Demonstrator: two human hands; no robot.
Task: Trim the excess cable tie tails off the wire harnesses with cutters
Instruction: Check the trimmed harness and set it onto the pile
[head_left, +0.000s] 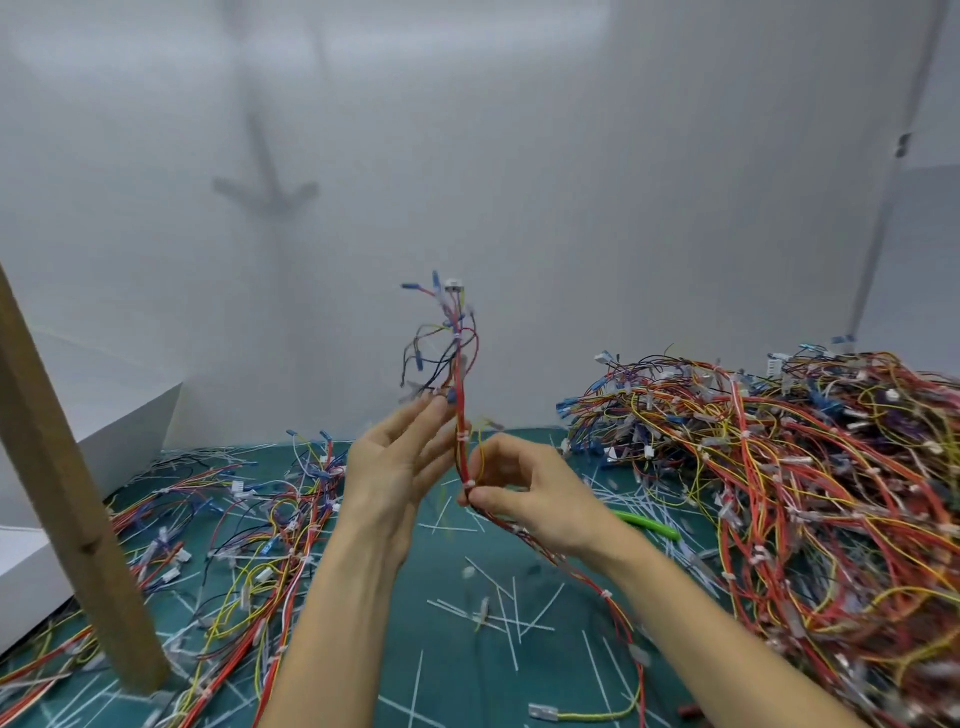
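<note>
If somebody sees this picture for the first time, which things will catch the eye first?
First, the wire harness held upright in the middle: the right hand pinches it low down, and the left hand lies with straight fingers beside it. Next, the huge tangled pile of harnesses at the right. Scattered over the green mat below the hands lie white cut tails.

I see a wooden post leaning well left of the grip, with white boxes behind it. A green cutting mat lies below the grip, and a white wall stands beyond it.
</note>
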